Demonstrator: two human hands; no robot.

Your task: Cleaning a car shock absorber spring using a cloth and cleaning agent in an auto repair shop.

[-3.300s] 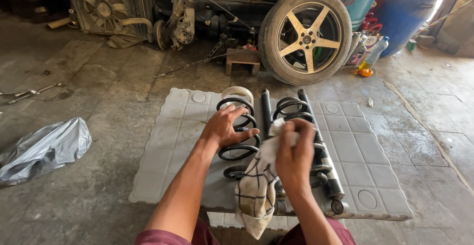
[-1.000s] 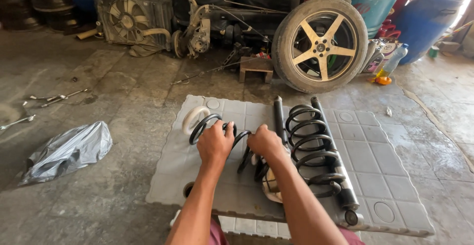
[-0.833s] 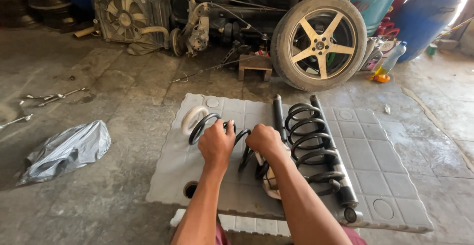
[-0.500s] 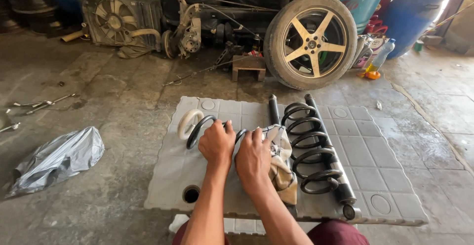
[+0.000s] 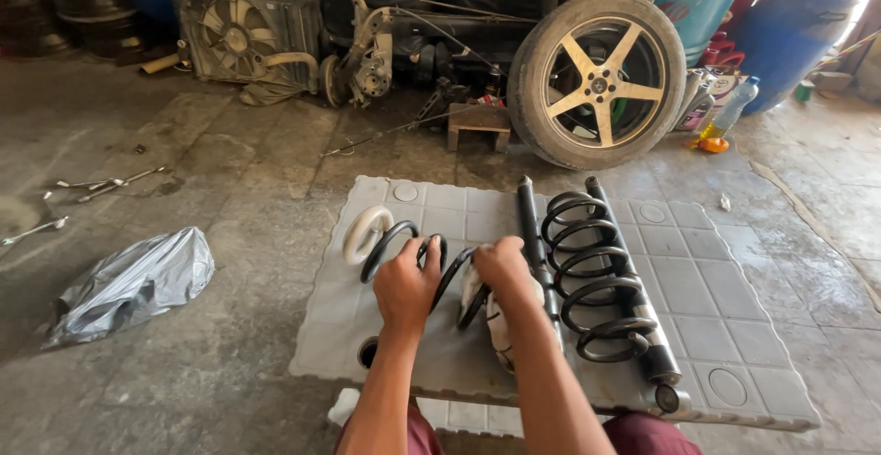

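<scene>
Hands shifted left on grey mat [image 5: 697, 281]; both gripping black coil spring [image 5: 404, 244]; concrete workshop floor.

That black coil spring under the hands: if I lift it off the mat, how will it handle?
The coil spring looks like thick steel, so probably heavy and stiff. Lying on its side, it may roll on the grey mat. Open coils give the fingers easy hooks.

Single head-worn view, looking down and forward from close above a grey mat [image 5: 697, 281], workshop clutter beyond
</scene>
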